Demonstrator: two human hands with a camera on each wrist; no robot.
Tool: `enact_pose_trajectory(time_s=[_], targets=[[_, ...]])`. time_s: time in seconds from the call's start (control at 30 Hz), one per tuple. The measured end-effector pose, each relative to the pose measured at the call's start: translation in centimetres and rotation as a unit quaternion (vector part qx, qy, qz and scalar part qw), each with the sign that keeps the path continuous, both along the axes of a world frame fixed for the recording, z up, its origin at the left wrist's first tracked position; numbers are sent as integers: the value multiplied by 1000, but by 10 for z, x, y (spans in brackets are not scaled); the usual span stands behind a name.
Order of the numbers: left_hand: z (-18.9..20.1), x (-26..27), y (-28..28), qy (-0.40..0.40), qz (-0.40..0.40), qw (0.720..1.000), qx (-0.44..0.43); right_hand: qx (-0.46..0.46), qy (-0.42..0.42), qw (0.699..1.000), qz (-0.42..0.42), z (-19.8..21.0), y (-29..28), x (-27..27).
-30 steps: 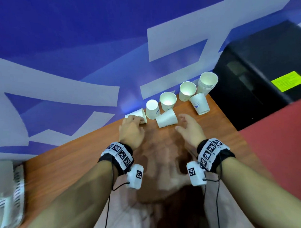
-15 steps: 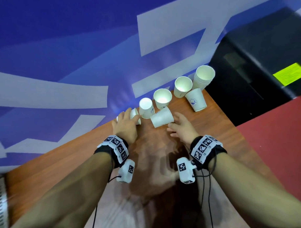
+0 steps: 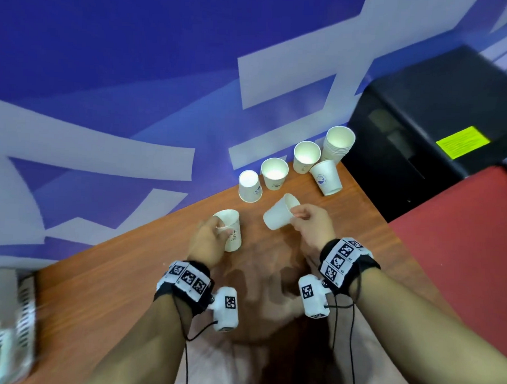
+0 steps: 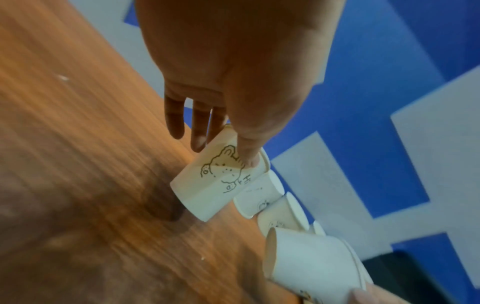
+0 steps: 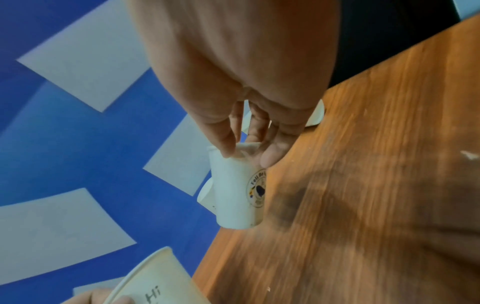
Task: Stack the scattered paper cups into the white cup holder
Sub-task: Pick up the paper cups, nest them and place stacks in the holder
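White paper cups carry the only readable print: the bear cup point(image 4: 221, 181) in the left hand point(image 3: 206, 242) shows a line-drawn bear and the word "Hi", and the logo cup point(image 5: 237, 191) in the right hand point(image 3: 313, 227) bears a round blue-and-yellow badge whose lettering is too blurred to read. The left grip grasps the bear cup near its rim, thumb on the printed side and fingers behind; the cup stands mouth up, slightly tilted, and whether its base touches the wooden worktop point(image 3: 114, 287) I cannot tell. The right grip pinches the logo cup at its rim, thumb outside and fingers at the mouth, holding it tilted above the worktop. Behind them, four single cups and a stack point(image 3: 337, 146) sit along the worktop's far edge by the blue-and-white wall point(image 3: 135, 72).
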State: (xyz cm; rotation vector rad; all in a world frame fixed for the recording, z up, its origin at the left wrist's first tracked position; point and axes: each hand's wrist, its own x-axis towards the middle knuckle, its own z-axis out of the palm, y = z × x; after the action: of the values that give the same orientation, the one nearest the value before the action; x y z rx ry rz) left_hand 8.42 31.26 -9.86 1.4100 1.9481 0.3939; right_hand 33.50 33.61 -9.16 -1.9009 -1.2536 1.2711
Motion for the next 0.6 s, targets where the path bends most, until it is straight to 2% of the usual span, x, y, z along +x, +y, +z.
enact_pose_trajectory(time_s=[0.07,0.13,0.27,0.37,0.6], targets=[[11,-1,-22,-59,61,996,40,18,-16,1000,15,13,-6,4],[27,0,-41,-86,97,988,87,42,-13,999,28,29,-13,7],[55,-4,-75,-80,126,976,157,88,6,994,57,59,-34,7],[78,-8,-103,-91,159,966,182,113,13,989,98,80,-50,2],[117,-29,-170,-61,236,943,227,129,49,975,176,112,-75,-22]])
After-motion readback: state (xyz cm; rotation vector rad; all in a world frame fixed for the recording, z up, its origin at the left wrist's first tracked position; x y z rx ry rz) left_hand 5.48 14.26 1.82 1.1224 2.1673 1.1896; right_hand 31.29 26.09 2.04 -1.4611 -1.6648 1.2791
